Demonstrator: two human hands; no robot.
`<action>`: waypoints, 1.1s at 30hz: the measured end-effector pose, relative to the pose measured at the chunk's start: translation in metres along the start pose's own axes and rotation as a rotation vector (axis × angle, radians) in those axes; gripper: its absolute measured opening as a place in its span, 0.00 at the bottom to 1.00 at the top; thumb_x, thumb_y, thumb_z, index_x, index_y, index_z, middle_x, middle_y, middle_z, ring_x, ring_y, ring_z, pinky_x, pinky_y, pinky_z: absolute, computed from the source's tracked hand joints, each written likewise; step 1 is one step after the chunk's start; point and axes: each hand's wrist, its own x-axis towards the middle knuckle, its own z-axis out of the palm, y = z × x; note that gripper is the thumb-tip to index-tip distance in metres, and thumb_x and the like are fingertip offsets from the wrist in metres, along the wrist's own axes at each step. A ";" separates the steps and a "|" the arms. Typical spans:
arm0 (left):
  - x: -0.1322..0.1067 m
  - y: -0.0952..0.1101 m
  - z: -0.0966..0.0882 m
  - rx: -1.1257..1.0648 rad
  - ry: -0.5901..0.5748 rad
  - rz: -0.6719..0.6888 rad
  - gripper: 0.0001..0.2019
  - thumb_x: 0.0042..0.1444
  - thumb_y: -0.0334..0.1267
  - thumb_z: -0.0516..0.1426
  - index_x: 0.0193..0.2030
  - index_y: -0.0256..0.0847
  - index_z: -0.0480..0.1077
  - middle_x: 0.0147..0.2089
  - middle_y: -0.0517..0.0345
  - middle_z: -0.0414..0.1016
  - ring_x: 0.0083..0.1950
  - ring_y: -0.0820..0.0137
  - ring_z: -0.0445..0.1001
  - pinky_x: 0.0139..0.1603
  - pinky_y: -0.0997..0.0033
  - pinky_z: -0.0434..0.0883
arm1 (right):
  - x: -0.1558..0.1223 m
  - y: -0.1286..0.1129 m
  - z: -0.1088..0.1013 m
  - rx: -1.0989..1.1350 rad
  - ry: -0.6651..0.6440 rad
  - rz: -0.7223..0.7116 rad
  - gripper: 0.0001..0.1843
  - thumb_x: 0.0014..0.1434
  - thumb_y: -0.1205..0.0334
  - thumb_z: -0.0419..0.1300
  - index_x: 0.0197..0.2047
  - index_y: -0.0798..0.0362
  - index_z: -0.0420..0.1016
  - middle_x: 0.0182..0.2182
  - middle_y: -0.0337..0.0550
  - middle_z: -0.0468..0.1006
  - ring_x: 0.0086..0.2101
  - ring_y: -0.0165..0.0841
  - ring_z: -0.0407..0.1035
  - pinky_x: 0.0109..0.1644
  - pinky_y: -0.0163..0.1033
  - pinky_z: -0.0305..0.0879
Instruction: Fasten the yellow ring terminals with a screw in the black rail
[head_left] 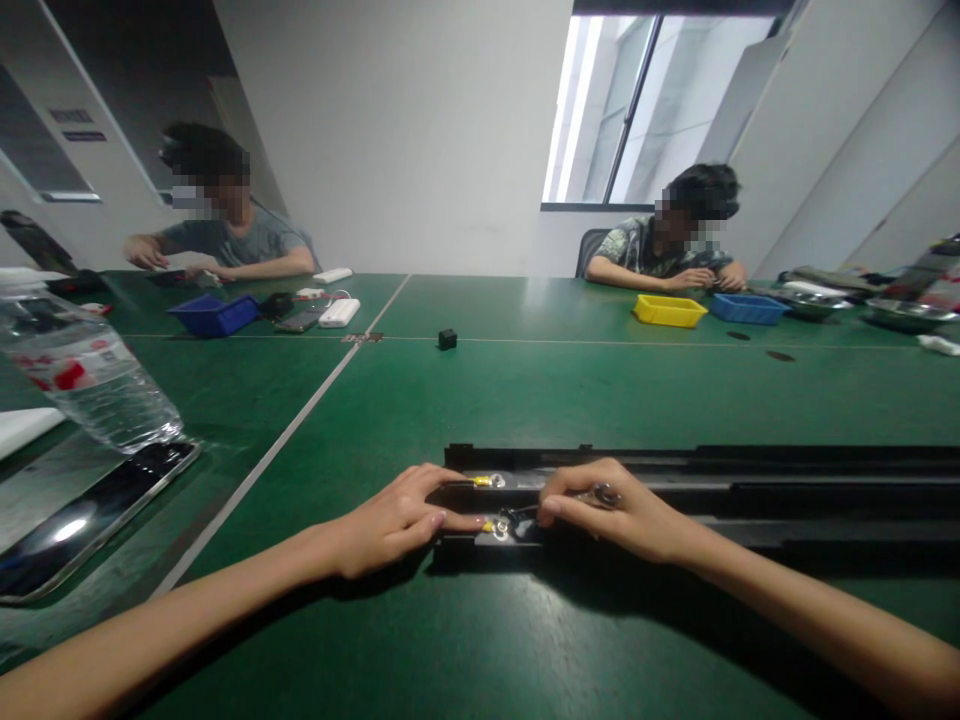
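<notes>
A long black metal channel [720,490] lies across the table in front of me. Near its left end are two yellow-sleeved ring terminals, an upper one [482,481] and a lower one [489,526], each with a round metal fastener beside it. My left hand [390,520] reaches over that end with fingers stretched apart, one fingertip at each terminal. My right hand [611,505] is closed on a slim metal wrench [606,495]. Its dark far end meets the lower fastener [501,527]; most of the handle is hidden by my fingers.
A water bottle [97,370] and a phone [90,520] are at the left. Farther back are a small black cube [447,340], a dark-blue bin [214,315], a yellow bin [669,311] and a light-blue bin [748,309]. Two people sit across the green table [337,620].
</notes>
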 end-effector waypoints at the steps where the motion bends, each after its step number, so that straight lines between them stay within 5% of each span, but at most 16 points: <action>1: 0.000 0.000 0.000 0.002 -0.002 -0.001 0.30 0.71 0.54 0.32 0.61 0.54 0.69 0.64 0.50 0.61 0.61 0.56 0.61 0.63 0.51 0.55 | 0.000 0.000 0.000 -0.003 -0.001 -0.001 0.17 0.66 0.56 0.56 0.34 0.58 0.79 0.27 0.41 0.78 0.27 0.26 0.67 0.32 0.30 0.61; 33: 0.001 0.002 -0.001 -0.011 -0.010 -0.014 0.29 0.71 0.54 0.32 0.61 0.55 0.69 0.64 0.50 0.60 0.60 0.55 0.61 0.62 0.49 0.56 | 0.000 -0.001 -0.001 -0.004 -0.013 -0.008 0.19 0.65 0.52 0.56 0.34 0.58 0.79 0.28 0.43 0.78 0.28 0.28 0.69 0.33 0.31 0.63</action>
